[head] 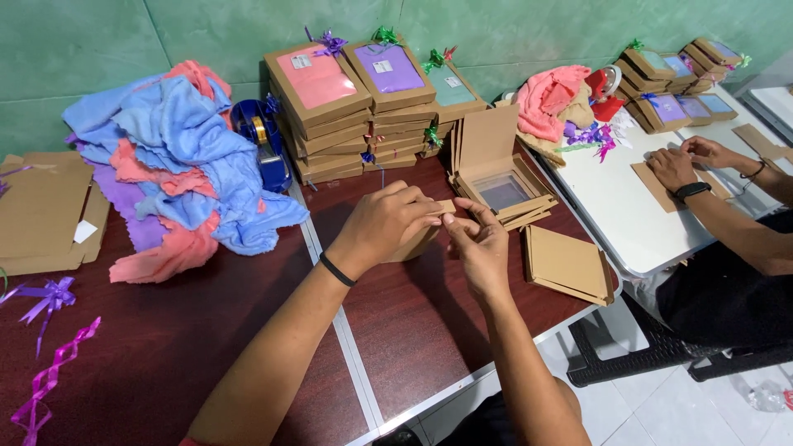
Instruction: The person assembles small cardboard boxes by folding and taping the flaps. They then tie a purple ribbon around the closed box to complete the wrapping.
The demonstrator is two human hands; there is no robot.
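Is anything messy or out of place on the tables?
Yes. The blue, pink and purple cloths lie in a loose, tumbled heap, unlike the neat stacks of brown cardboard boxes beside them. Two purple ribbon bows lie scattered on the dark red table.

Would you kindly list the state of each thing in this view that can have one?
left hand: gripping the cardboard box.
right hand: pinching the box's flap.
cardboard box: half-folded, held above the table.
window lid: lying open-side up on a stack.
gift boxes: closed, stacked, bows on top.
towels: loose, heaped in a pile.
tape dispenser: upright, roll loaded.
flat cardboard: unfolded, lying flat.
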